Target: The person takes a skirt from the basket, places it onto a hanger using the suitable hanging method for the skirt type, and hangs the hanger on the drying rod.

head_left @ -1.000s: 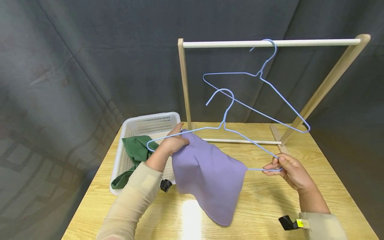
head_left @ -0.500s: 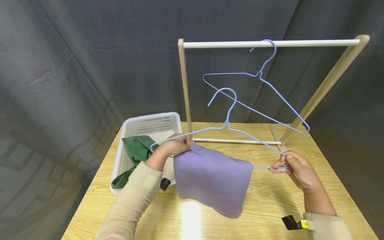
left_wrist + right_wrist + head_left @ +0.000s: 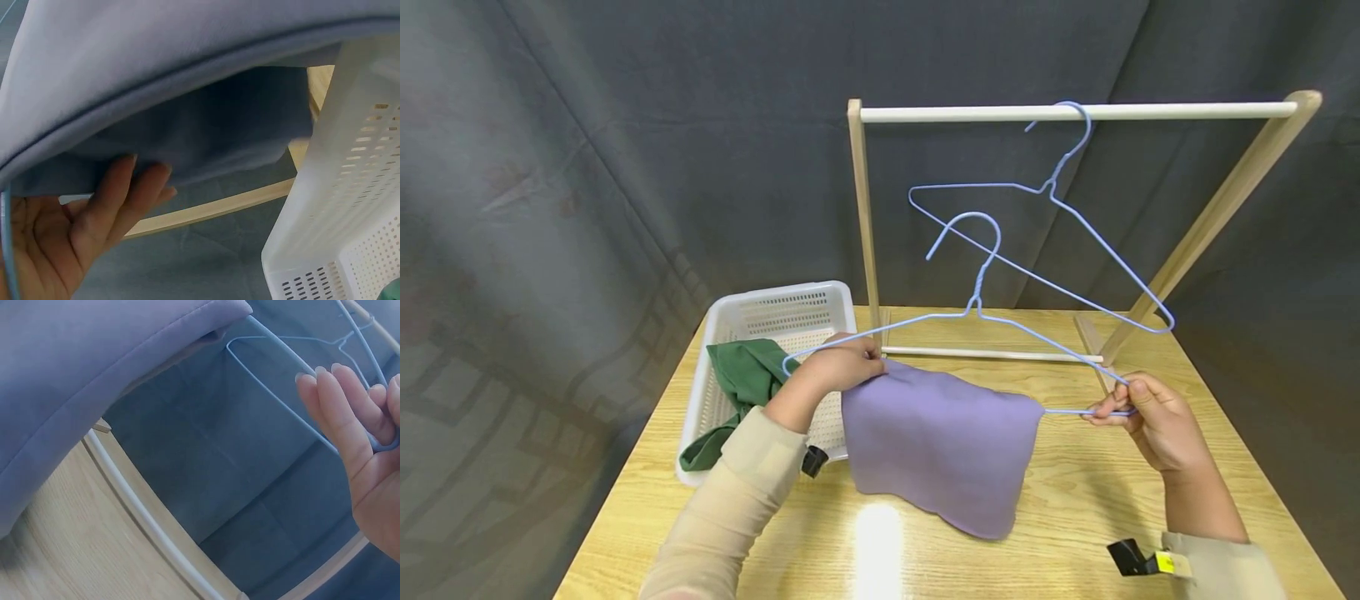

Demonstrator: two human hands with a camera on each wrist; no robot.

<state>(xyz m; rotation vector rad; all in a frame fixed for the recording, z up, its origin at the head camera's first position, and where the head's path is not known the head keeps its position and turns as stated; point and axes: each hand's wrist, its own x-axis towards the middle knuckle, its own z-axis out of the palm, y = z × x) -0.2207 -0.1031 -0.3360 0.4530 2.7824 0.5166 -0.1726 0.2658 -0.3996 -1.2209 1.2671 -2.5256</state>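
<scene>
A purple cloth (image 3: 943, 450) hangs folded over the lower bar of a light blue wire hanger (image 3: 978, 287) in the head view. My left hand (image 3: 848, 367) pinches the cloth's upper left part, inside the hanger's left end. In the left wrist view, the fingers (image 3: 112, 194) lie against the underside of the cloth (image 3: 162, 44), with the thumb mostly hidden. My right hand (image 3: 1163, 425) grips the hanger's right corner. Seen from the right wrist, its fingers (image 3: 340, 415) curl around the wire beyond the cloth's edge. The hanger is held up over the table, hook upward.
Behind stands a wooden rack with a white rail (image 3: 1187, 111), and a second blue hanger (image 3: 1052, 179) hangs from it. A white perforated basket (image 3: 775, 298) at the left holds a green cloth (image 3: 748, 371). All stand on the wooden table (image 3: 805, 550), before a dark curtain (image 3: 700, 150).
The hanger has shifted slightly right and up with my right hand. My left hand has moved lower along the cloth, which now hangs straighter and flatter across the bar.
</scene>
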